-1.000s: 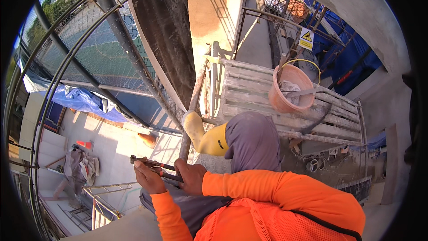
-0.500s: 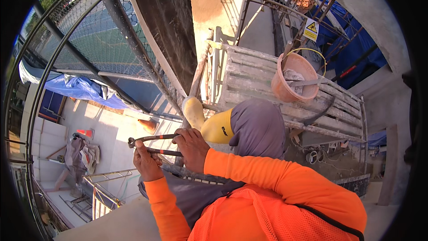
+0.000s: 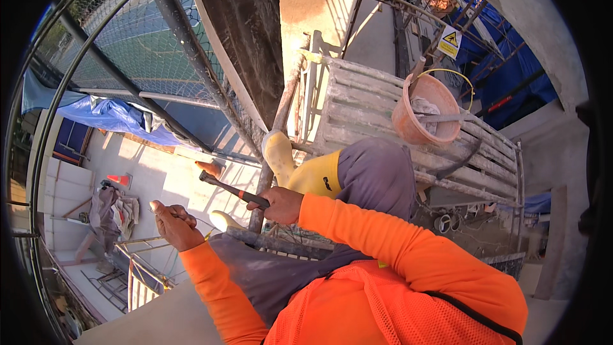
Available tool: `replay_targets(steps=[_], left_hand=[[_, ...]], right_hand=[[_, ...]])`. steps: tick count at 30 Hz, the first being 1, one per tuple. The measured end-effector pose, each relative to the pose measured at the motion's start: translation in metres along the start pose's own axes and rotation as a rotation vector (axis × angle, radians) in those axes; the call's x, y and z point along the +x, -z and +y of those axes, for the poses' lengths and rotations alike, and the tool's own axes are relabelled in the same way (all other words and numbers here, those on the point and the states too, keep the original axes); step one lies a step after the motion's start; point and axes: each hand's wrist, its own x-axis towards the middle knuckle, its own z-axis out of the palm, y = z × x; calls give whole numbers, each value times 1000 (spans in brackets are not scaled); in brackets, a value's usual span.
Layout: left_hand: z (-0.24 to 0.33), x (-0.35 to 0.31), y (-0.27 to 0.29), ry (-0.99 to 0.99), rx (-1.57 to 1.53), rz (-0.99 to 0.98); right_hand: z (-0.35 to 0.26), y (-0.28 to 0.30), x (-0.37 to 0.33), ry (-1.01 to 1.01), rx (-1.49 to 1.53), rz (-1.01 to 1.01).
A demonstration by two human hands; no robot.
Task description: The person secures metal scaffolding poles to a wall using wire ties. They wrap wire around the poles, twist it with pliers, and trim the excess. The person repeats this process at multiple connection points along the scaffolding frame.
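Note:
Dark end-cutting pincers with black-and-orange grips (image 3: pixel 223 186) stick out to the left from my right hand (image 3: pixel 283 205), which is wrapped round the handles. The handles are now close together, and the jaws point left, away from my body. Lower and further left, my left hand (image 3: pixel 177 226) is apart from the pincers. Its fingers are curled and its thumb points up; whatever they may hold is too small or hidden. My yellow boot (image 3: pixel 316 177) rests just beyond the right hand, against metal pipes.
A pinkish bucket (image 3: pixel 408 118) with a cloth and a tool stands on a slatted, dusty platform (image 3: pixel 364 105) at right. Wire-mesh fencing (image 3: pixel 134 57) rises at left. Far below lie a floor with orange cones (image 3: pixel 119 180) and a scaffold frame (image 3: pixel 137 262).
My left hand has left the pincers and moved left and down. The pincers' handles have come together in my right hand, which has shifted slightly right.

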Motion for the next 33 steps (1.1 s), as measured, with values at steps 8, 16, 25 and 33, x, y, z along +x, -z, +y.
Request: replay_targets(steps=[8, 16, 25, 33], left_hand=[[11, -1, 40, -114, 73, -52], [44, 3, 82, -308, 87, -10], [58, -1, 80, -469, 246, -11], [130, 17, 144, -738, 155, -17]], right_hand=[[61, 147, 166, -832, 275, 1084], [134, 186, 173, -1024, -363, 1568], [-130, -106, 55, 600, 137, -594], [-210, -185, 38, 615, 313, -429]])
